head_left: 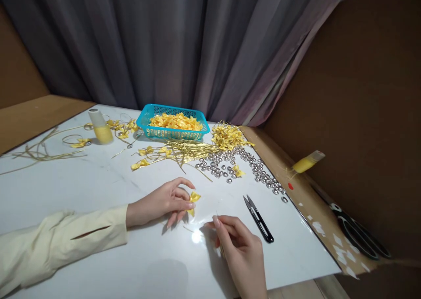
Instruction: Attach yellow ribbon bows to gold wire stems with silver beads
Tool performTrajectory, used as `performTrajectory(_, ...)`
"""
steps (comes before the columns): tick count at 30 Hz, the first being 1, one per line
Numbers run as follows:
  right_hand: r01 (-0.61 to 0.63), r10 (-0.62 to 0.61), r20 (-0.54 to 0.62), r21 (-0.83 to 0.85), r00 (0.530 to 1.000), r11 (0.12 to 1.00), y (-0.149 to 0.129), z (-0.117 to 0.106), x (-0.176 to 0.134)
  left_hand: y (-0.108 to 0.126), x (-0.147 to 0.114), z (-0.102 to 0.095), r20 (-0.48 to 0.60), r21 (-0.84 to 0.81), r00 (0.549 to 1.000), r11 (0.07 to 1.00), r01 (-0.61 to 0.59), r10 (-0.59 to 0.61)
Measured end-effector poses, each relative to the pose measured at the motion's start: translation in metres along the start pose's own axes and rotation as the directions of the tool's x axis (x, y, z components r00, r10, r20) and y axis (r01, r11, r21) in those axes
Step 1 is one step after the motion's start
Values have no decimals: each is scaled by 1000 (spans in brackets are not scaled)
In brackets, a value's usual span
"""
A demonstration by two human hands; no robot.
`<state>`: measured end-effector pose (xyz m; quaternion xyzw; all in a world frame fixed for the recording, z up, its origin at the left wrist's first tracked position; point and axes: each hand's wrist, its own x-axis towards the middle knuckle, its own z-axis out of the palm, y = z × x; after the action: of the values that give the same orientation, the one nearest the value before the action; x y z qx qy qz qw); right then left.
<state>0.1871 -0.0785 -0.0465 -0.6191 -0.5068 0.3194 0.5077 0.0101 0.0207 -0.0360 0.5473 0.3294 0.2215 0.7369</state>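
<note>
My left hand (174,202) pinches a small yellow ribbon bow (194,197) between thumb and finger, just above the white tabletop. To its lower right, my right hand (238,242) is closed, thumb against fingertip. A very thin, pale sliver sticks up from that pinch, too fine to name for sure. The two hands are apart. Black thread snips (258,220) lie to the right of my right hand, blades pointing away from me. Beyond the hands, a single yellow bow (238,172) rests among scattered silver beads (217,163).
A blue basket (173,135) of yellow bows stands at the back, near a heap of bows (228,136) and gold cords (194,150). Yellow thread spools (103,132) stand left and lie right (305,163). Large scissors (355,233) lie on the right ledge by paper scraps.
</note>
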Motion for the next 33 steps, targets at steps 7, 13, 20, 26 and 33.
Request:
performTrajectory(7, 111, -108, 54, -66, 993, 992, -2, 1, 1, 1, 3, 1, -17, 78, 997, 994, 72, -71)
performTrajectory(13, 189, -168, 161, -125, 973, 974, 0, 2, 0, 1, 1, 0, 68, 95, 997, 995, 34, -40)
performTrajectory(20, 161, -130, 177, -172, 976, 972, 0, 1, 1, 5, 0, 2, 86, 133, 993, 989, 64, -76)
performTrajectory(26, 161, -133, 164, -168, 977, 973, 0, 2, 0, 9, -1, 4, 66, 133, 990, 984, 116, -126)
performTrajectory(33, 168, -139, 177, -162, 974, 972, 6, 0, 0, 8, -3, 3, 42, -9, 985, 985, 171, -170)
